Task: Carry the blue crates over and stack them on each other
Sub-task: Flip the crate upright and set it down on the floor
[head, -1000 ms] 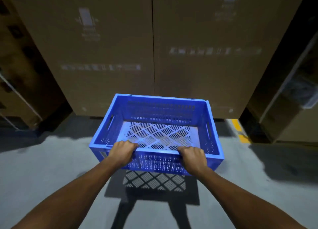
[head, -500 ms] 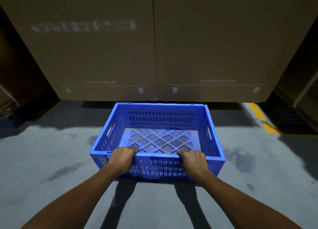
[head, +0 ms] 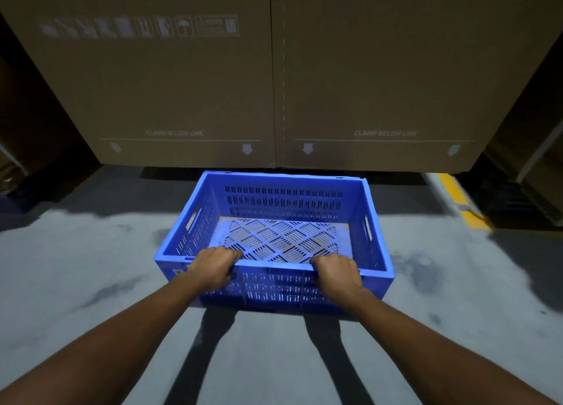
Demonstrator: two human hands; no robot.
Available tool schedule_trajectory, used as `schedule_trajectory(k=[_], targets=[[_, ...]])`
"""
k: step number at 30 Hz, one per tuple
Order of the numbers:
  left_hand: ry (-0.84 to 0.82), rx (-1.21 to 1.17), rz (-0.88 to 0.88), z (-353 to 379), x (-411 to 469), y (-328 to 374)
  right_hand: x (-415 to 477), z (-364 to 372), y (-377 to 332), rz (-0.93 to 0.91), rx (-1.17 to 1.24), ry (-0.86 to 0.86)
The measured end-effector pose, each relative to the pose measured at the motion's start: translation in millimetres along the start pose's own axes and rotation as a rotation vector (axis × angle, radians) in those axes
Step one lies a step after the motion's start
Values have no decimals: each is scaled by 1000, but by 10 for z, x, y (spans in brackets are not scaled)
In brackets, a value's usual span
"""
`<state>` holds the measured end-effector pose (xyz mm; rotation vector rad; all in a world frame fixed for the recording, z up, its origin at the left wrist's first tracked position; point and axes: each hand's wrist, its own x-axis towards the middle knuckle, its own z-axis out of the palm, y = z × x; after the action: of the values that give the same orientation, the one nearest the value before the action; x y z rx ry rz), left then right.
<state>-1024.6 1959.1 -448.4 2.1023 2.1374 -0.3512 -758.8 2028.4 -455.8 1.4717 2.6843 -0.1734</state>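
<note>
1 blue crate (head: 283, 203), 2 hands, 2 big cardboard boxes (head: 152, 78) side by side behind crate. Left hand (head: 210, 267) curled round crate's near rim, left of centre; right hand (head: 336, 275) gripping same rim, right of centre. Crate sits w/ grey floor (head: 76, 267) under it, just in front of boxes.

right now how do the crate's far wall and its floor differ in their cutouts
The far wall of the blue crate has rows of short upright slots; the floor has slanted slots grouped in diamond patches. The wall stands upright, the floor lies flat. Both are the same blue plastic.
</note>
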Motion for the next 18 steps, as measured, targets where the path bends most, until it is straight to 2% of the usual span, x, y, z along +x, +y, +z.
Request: schedule_trajectory(k=[3, 5, 9, 18], targets=[[-148, -50, 9, -226, -78, 51, -25, -191, -17, -12, 4, -201], [-192, -89, 55, -594, -223, 67, -148, -494, -76, -7, 32, -254], [-26, -94, 112, -1775, -634, 23, -439, -1626, -311, -8, 104, -147], [253, -245, 163, -5016, -2083, 60, -1403, -5110, -1010, -84, 311, 155]])
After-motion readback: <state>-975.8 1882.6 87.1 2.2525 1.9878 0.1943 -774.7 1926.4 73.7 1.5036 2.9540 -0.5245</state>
